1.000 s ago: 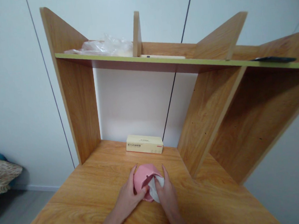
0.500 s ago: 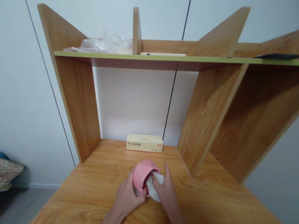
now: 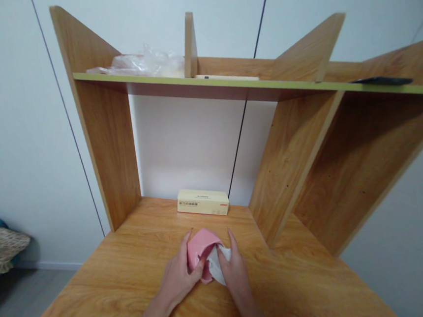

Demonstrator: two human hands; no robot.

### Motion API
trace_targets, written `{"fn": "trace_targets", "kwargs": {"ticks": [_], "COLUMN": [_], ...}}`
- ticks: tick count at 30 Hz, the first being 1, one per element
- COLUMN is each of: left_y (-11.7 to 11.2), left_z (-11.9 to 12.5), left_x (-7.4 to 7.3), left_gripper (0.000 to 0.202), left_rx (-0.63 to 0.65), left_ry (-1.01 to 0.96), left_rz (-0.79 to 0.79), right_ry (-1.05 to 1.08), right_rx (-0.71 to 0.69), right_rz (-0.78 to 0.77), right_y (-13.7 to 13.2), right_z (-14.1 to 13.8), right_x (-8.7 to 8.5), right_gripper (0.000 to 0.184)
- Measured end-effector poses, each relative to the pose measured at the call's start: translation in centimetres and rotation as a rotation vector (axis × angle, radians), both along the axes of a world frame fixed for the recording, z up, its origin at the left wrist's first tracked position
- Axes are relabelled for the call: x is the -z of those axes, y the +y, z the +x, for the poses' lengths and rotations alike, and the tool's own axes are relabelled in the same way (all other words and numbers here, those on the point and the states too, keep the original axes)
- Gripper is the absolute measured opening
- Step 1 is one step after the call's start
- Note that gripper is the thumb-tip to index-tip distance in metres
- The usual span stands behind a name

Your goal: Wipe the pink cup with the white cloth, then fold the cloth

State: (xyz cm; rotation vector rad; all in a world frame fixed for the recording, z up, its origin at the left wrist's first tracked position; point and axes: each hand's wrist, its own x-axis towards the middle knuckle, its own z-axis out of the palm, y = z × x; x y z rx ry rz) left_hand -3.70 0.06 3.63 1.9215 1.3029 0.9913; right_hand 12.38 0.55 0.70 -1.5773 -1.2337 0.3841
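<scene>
Cupping a tilted, hollow, notch-rimmed pink vessel (image 3: 204,239) in a half-curled left hand (image 3: 179,275), holding crumpled white cloth (image 3: 215,267) at its opening in a part-open right hand (image 3: 234,271).

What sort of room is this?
Probably a room in a home, perhaps a study or bedroom: there's a wooden desk, a raised shelf above it, and patterned fabric, perhaps on furniture, at the left edge.
</scene>
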Motion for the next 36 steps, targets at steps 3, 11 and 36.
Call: {"fn": "trace_targets", "kwargs": {"ticks": [3,11,36], "left_y": [-0.2,-0.1,0.0], "left_z": [0.5,0.7,0.4], "left_x": [0.3,0.5,0.8], "left_gripper": [0.084,0.068,0.066], "left_rx": [0.035,-0.051,-0.040], "left_ry": [-0.098,-0.087,0.093], "left_rz": [-0.033,0.043,0.162], "right_ry": [0.052,-0.081,-0.168], "right_rx": [0.045,0.088,0.097], "right_rz": [0.029,-0.050,-0.186], "right_y": [0.0,-0.3,-0.5], "right_z": [-0.1,-0.6,0.2], "right_x": [0.4,-0.6,-1.5], "right_gripper": [0.059,0.066,0.062]}}
